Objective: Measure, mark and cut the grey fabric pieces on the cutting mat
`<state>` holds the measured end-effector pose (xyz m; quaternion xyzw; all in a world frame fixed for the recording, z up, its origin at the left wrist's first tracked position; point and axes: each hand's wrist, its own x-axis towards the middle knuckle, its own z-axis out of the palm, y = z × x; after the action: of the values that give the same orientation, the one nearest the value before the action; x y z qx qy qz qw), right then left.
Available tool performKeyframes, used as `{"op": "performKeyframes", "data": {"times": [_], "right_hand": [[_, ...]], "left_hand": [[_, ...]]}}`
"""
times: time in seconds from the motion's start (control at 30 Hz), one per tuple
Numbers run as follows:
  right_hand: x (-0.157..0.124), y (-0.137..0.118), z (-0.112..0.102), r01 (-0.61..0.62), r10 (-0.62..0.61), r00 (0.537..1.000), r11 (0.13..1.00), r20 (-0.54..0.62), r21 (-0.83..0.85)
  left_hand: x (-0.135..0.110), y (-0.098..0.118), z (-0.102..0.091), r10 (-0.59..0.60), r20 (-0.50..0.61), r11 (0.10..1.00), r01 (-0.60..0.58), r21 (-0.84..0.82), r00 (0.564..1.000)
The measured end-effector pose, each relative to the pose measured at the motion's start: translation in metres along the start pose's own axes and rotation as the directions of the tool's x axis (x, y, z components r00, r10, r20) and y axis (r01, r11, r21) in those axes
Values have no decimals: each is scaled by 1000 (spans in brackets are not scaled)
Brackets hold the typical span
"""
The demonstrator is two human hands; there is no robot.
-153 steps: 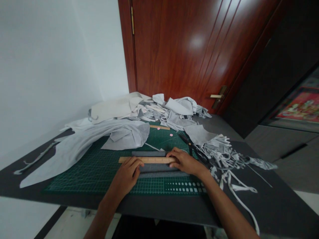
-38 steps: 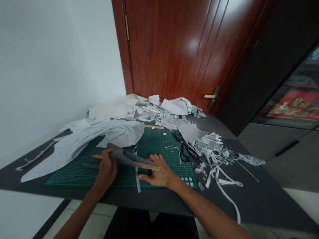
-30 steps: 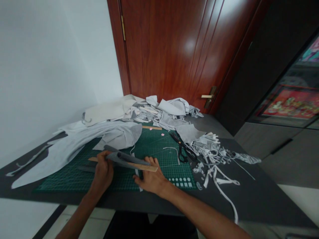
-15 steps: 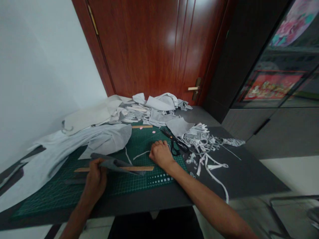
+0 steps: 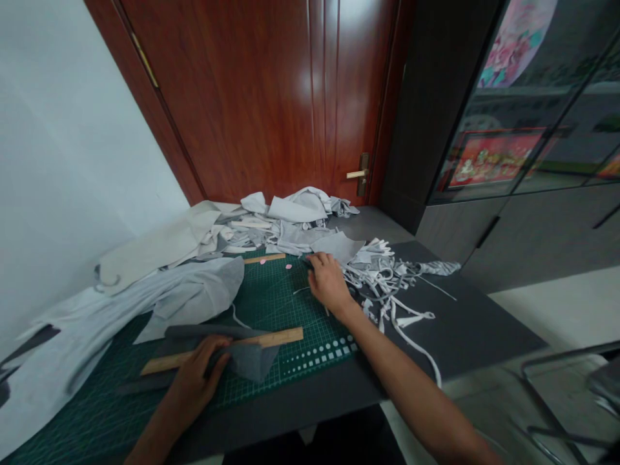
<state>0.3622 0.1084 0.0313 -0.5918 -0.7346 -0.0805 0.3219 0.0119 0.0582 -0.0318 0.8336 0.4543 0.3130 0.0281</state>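
A folded piece of dark grey fabric (image 5: pixel 252 361) lies over a wooden ruler (image 5: pixel 283 336) on the green cutting mat (image 5: pixel 271 294). My left hand (image 5: pixel 206 365) is closed on a fold of that fabric, thumb against fingers, above the ruler. Farther up the mat, my right hand (image 5: pixel 330 284) is over the black scissors (image 5: pixel 353 292), fingers curled around them. It hides most of them; a bit of dark handle shows beside the hand. A thin white cord (image 5: pixel 301 290) lies left of my right hand.
Light grey cloth (image 5: pixel 194 287) spreads along the left side. Fabric scraps (image 5: pixel 295 236) are heaped at the back, and cut strips (image 5: pixel 387 278) tangle at the right. Behind stand a wooden door (image 5: pixel 252 97) and a dark cabinet (image 5: pixel 465 239). A second wooden strip (image 5: pixel 271 257) lies at the mat's far edge.
My right hand has moved from the cord onto the scissors, its fist loosening to reach over them. My left hand has lowered the grey fabric, which now spreads flatter over the ruler.
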Motion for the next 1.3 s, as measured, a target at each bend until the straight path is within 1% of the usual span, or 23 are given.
{"op": "performKeyframes", "data": {"times": [0.03, 0.07, 0.13, 0.17, 0.27, 0.33, 0.37, 0.43, 0.53, 0.6, 0.67, 0.73, 0.8, 0.83, 0.9, 1.0, 1.03, 1.1, 1.17, 1.23, 1.3], "right_hand": [[-2, -8, 5, 102, -106, 993, 992, 50, 80], [-5, -17, 10, 204, -220, 971, 968, 98, 146], [-10, -33, 17, 371, -417, 890, 897, 184, 239], [-13, -40, 20, 423, -480, 853, 866, 206, 269], [-20, -55, 22, 518, -607, 759, 782, 234, 347], [-24, -60, 21, 531, -639, 719, 759, 273, 376], [-25, -61, 20, 521, -634, 713, 765, 301, 379], [-26, -59, 19, 478, -595, 724, 797, 348, 368], [-24, -52, 18, 387, -490, 781, 866, 388, 316], [-21, -43, 17, 316, -402, 820, 912, 408, 263], [-17, -34, 15, 264, -333, 845, 940, 418, 215], [-13, -24, 14, 247, -307, 852, 950, 423, 193], [-10, -16, 12, 245, -306, 846, 950, 437, 193], [-9, -13, 11, 243, -308, 840, 949, 446, 200], [-8, -10, 9, 253, -327, 819, 943, 472, 215], [-11, -17, 3, 300, -360, 773, 933, 522, 199], [-13, -22, 0, 315, -362, 760, 932, 540, 182], [-18, -33, -4, 324, -352, 742, 933, 570, 154], [-24, -44, -8, 313, -340, 732, 938, 590, 152], [-29, -53, -10, 302, -344, 728, 938, 593, 173], [-32, -57, -11, 292, -352, 735, 936, 580, 198]], "left_hand": [[0, 0, 0, 20, 3, 1000, -20, 4, 1000], [0, 0, 1, 40, 5, 999, -40, 11, 999], [0, -1, 2, 71, 13, 997, -71, 30, 997], [-1, -1, 3, 82, 16, 996, -82, 38, 997], [0, 0, 7, 98, 20, 994, -98, 41, 995], [3, 3, 10, 103, 37, 994, -104, 23, 994], [6, 6, 12, 104, 55, 995, -104, 8, 993], [16, 15, 17, 100, 94, 995, -98, -34, 991], [39, 38, 30, 81, 131, 991, -66, -117, 988], [56, 55, 43, 92, 172, 982, -61, -181, 981], [72, 69, 57, 101, 177, 971, -58, -233, 979], [84, 78, 69, 83, 174, 969, -38, -245, 981], [88, 80, 74, 81, 197, 971, -32, -238, 977], [87, 78, 73, 88, 218, 972, -36, -232, 972], [79, 73, 66, 115, 271, 975, -57, -213, 956], [55, 64, 46, 156, 315, 982, -112, -154, 936], [46, 62, 40, 163, 308, 984, -131, -121, 938], [28, 62, 31, 158, 257, 987, -154, -37, 953], [14, 65, 27, 136, 197, 989, -145, 36, 971], [5, 69, 26, 105, 159, 991, -117, 71, 982], [0, 74, 25, 81, 145, 993, -92, 74, 986]]}}
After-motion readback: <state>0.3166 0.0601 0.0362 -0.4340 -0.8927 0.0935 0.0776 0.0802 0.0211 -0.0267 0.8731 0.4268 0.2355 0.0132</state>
